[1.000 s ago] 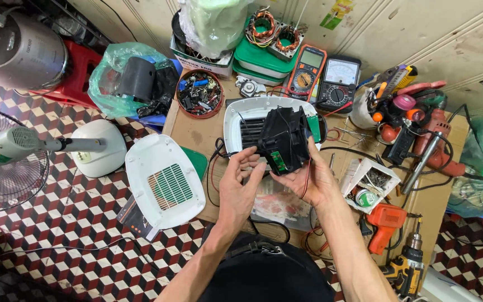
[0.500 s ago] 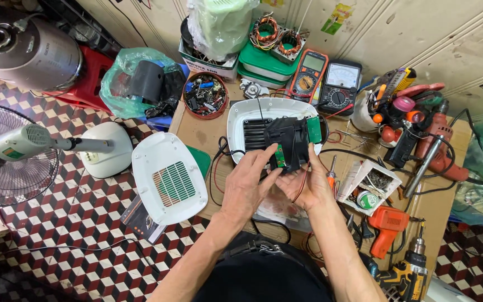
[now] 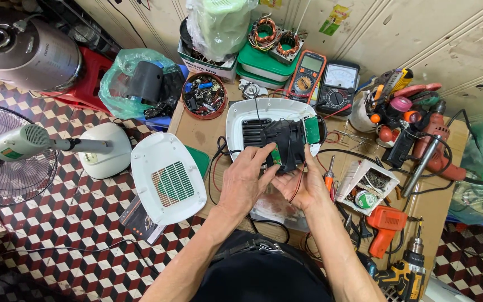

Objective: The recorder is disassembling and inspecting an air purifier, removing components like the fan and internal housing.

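Both hands, left point(image 3: 247, 182) & right point(image 3: 307, 187), fingers closed round black module point(image 3: 286, 142) over white housing point(image 3: 241, 114).

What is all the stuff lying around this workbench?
black module: one, black, held over the white shell
white shell: one, white, bench centre
vented cover: one, white and green, bench's left edge
meters: two, orange and black, at the back
parts bowl: one, red, back left
drills: three, red, orange, yellow, right side
fan: one, white, floor left
left hand: one, on the module
right hand: one, under the module
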